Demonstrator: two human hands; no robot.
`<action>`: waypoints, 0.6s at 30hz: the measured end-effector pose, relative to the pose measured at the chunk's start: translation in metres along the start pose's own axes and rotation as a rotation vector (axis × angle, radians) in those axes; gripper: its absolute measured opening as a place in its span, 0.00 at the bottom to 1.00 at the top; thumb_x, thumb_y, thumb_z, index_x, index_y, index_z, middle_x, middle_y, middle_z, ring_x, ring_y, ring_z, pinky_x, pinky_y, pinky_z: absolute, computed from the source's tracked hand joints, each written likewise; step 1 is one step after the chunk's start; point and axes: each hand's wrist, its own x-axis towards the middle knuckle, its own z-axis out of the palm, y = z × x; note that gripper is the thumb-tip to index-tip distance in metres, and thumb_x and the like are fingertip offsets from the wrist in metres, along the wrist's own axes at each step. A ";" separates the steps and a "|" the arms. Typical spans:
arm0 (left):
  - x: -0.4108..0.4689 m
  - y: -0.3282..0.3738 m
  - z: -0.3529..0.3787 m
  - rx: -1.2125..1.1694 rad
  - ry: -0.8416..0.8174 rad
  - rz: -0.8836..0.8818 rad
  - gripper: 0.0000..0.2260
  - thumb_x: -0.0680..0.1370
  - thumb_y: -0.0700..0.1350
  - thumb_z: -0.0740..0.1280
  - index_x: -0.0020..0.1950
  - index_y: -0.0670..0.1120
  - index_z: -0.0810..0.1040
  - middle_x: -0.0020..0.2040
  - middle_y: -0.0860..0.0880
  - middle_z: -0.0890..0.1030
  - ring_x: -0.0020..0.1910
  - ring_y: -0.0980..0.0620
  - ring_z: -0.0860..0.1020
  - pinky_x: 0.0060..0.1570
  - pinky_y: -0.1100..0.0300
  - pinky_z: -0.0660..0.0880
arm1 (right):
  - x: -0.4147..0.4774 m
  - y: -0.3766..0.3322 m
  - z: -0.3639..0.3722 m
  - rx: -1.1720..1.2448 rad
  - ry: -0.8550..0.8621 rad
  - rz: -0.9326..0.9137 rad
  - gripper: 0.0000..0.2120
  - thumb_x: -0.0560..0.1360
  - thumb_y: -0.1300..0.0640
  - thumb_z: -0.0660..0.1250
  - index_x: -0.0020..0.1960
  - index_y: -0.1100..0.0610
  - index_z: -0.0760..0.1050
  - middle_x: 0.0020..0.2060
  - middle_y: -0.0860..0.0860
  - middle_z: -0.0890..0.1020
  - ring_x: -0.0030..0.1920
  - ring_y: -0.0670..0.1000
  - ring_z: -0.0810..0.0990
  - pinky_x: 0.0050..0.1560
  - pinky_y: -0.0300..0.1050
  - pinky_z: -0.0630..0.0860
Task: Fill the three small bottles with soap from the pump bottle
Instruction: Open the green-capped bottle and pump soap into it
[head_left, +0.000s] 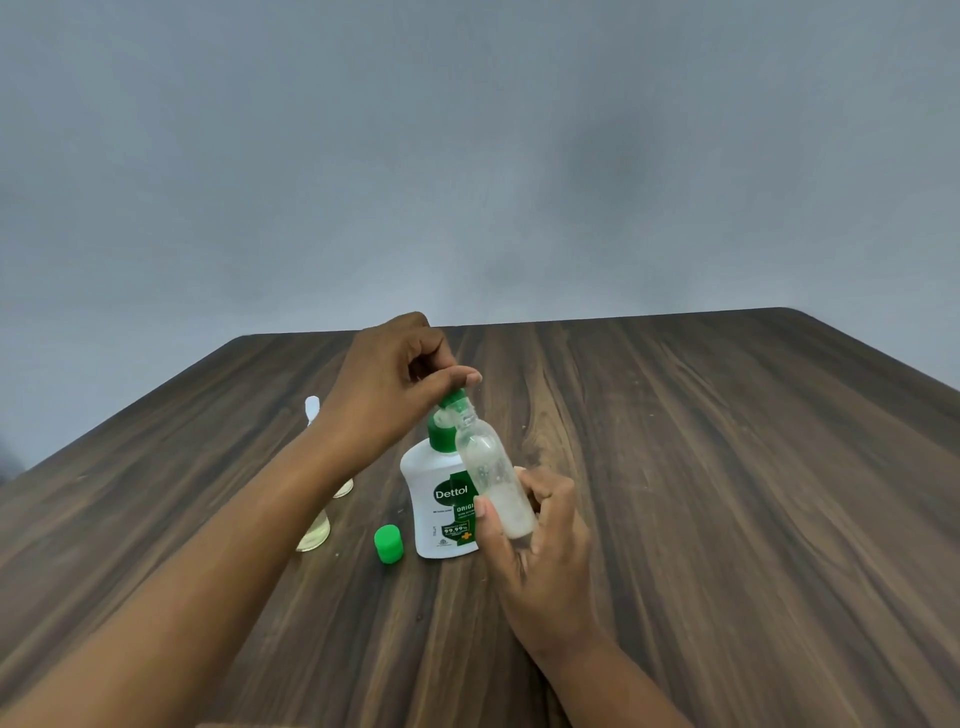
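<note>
A white pump bottle (435, 499) with a green collar and pump head stands on the wooden table (701, 467). My left hand (387, 384) presses down on the pump head with its fingers closed over it. My right hand (535, 540) holds a small clear bottle (493, 475) tilted, its open mouth at the pump spout; whitish soap fills its lower third. Two other small bottles (314, 535) (343, 487) with pale yellow liquid stand to the left, mostly hidden behind my left forearm. A white cap top (312, 408) shows above the arm.
A loose green cap (388, 543) lies on the table just left of the pump bottle. The table's far edge meets a plain grey wall (467, 156).
</note>
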 end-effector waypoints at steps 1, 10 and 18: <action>0.000 -0.001 0.000 0.006 0.001 0.001 0.11 0.70 0.46 0.74 0.32 0.42 0.77 0.33 0.53 0.73 0.33 0.58 0.72 0.33 0.70 0.67 | 0.000 0.000 0.000 -0.003 -0.002 0.004 0.16 0.79 0.40 0.59 0.54 0.52 0.65 0.41 0.51 0.78 0.36 0.52 0.79 0.29 0.53 0.76; -0.010 -0.003 0.013 -0.039 0.084 -0.043 0.11 0.70 0.44 0.73 0.31 0.42 0.75 0.33 0.50 0.74 0.33 0.55 0.72 0.33 0.71 0.66 | -0.003 0.003 0.001 -0.034 -0.022 -0.003 0.16 0.79 0.41 0.59 0.54 0.53 0.64 0.39 0.52 0.78 0.35 0.54 0.79 0.28 0.53 0.76; -0.002 0.001 0.003 -0.047 0.028 -0.049 0.10 0.69 0.45 0.74 0.32 0.42 0.77 0.34 0.50 0.74 0.33 0.58 0.71 0.32 0.71 0.66 | -0.001 0.003 0.001 -0.016 -0.012 0.018 0.16 0.79 0.40 0.59 0.55 0.52 0.65 0.41 0.52 0.78 0.37 0.53 0.79 0.30 0.54 0.76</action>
